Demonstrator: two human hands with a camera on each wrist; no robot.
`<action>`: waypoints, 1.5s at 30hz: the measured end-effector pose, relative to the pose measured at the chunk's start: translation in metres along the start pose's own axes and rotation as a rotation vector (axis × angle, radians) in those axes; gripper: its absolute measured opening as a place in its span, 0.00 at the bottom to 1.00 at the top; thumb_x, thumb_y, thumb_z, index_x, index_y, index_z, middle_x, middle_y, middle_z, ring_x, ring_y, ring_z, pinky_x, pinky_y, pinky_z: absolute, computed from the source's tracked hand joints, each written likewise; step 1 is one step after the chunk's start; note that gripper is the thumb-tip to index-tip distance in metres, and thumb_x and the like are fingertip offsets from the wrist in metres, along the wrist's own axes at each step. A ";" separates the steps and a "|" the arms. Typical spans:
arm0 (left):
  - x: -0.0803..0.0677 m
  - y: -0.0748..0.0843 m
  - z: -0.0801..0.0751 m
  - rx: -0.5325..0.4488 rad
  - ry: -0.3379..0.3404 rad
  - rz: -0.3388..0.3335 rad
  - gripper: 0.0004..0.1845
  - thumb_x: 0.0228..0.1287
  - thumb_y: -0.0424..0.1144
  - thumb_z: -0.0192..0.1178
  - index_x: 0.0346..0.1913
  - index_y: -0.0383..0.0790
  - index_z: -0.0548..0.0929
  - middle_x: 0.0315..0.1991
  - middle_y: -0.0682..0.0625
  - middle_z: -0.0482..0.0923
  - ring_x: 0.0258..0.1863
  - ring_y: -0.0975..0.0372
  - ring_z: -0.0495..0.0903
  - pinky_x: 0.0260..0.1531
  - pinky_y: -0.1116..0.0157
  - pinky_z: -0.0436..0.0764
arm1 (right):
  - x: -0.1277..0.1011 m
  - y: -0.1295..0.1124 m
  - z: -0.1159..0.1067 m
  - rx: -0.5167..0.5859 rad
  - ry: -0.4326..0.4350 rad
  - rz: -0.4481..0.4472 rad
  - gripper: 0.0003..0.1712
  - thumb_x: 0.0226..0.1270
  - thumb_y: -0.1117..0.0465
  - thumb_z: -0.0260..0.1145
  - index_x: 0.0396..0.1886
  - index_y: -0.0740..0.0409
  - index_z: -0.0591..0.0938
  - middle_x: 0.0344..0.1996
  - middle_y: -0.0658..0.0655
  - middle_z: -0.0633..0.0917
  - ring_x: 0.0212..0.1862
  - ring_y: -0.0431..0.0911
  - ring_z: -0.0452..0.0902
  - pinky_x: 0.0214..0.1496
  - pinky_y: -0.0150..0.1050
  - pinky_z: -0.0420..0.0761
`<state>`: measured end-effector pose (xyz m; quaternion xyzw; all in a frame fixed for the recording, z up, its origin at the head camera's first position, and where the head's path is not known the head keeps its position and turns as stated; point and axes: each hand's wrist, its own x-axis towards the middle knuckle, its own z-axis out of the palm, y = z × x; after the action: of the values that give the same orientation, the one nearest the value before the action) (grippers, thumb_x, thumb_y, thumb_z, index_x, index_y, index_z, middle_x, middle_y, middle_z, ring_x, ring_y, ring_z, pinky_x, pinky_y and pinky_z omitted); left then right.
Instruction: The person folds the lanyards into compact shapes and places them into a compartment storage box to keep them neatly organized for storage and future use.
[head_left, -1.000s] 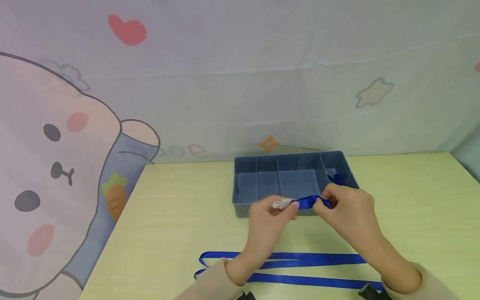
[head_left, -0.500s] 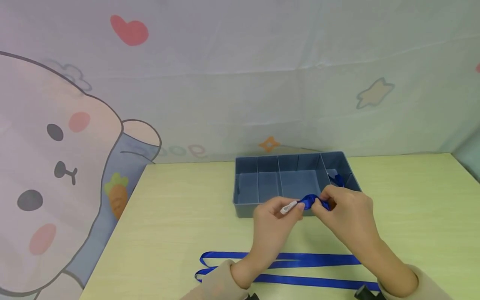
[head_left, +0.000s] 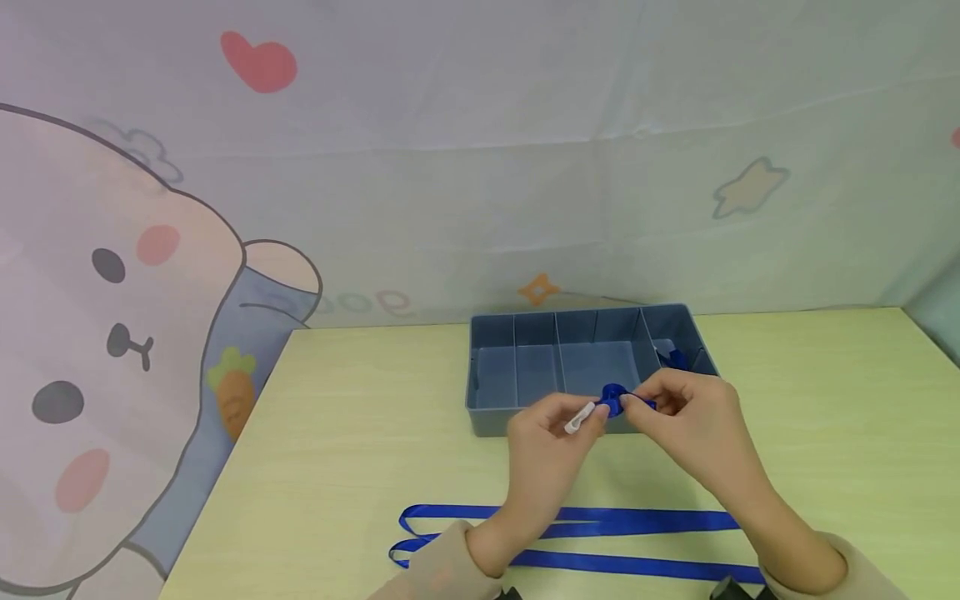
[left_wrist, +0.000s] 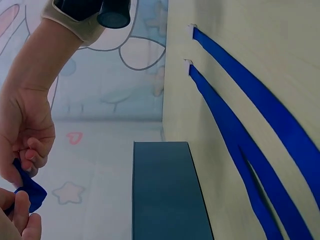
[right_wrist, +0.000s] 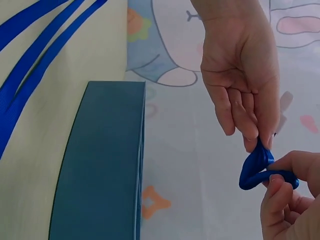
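The held ribbon (head_left: 612, 400), blue and shiny, is in the air between the 2 hands, overlapping the near rim of the grey-blue box (head_left: 491, 422) in the head view. The left hand (head_left: 551, 450) pinches it between thumb and fingers where it meets a white clip (head_left: 580, 418); the right hand (head_left: 697, 421) pinches the ribbon farther along, thumb against fingers.

1.0 s ago the stretch between the hands lay fairly flat and drawn out, with the clip nearly level. At 0.5 s ago it was bunching; now it is folded into a tighter, upright curl, and the fingers of both hands are nearer each other. The clip now slants down toward the left hand's wrist, more steeply than 1.0 s ago.

The box has kept its place on the bench (head_left: 337, 433), and the piece of blue ribbon (head_left: 677, 358) in its right-hand section has stayed there. The flat blue ribbons (head_left: 637, 566) on the bench, nearer the person, lie almost as they did, partly covered by the forearms.
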<state>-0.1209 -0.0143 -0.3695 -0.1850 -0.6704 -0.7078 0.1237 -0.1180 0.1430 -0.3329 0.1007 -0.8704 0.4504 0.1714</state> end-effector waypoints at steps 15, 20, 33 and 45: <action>-0.002 -0.002 0.004 0.045 0.061 0.020 0.08 0.56 0.34 0.66 0.38 0.32 0.85 0.32 0.43 0.84 0.32 0.55 0.84 0.35 0.65 0.82 | 0.003 0.005 0.005 0.485 -0.187 0.246 0.17 0.67 0.60 0.61 0.32 0.75 0.81 0.20 0.54 0.82 0.24 0.46 0.79 0.30 0.37 0.83; 0.001 -0.004 0.002 0.014 0.051 0.009 0.09 0.57 0.33 0.65 0.38 0.31 0.84 0.33 0.41 0.84 0.32 0.52 0.84 0.34 0.65 0.83 | 0.005 0.012 0.003 0.695 -0.268 0.275 0.14 0.71 0.65 0.54 0.34 0.65 0.85 0.24 0.54 0.83 0.27 0.44 0.81 0.33 0.35 0.83; 0.005 -0.005 -0.003 -0.029 0.031 -0.005 0.08 0.58 0.31 0.64 0.38 0.29 0.84 0.34 0.40 0.83 0.33 0.50 0.84 0.34 0.65 0.83 | 0.011 0.026 -0.003 0.863 -0.438 0.182 0.16 0.66 0.72 0.58 0.38 0.50 0.87 0.31 0.53 0.86 0.32 0.43 0.84 0.38 0.35 0.82; 0.005 -0.005 -0.006 -0.108 -0.048 -0.121 0.10 0.58 0.30 0.63 0.40 0.27 0.83 0.37 0.38 0.82 0.36 0.59 0.84 0.39 0.63 0.82 | 0.011 0.024 0.000 0.767 -0.325 0.189 0.12 0.63 0.71 0.62 0.32 0.50 0.88 0.29 0.51 0.86 0.29 0.42 0.82 0.35 0.35 0.83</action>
<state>-0.1278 -0.0195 -0.3722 -0.1674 -0.6440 -0.7445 0.0546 -0.1360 0.1561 -0.3467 0.1467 -0.6610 0.7335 -0.0598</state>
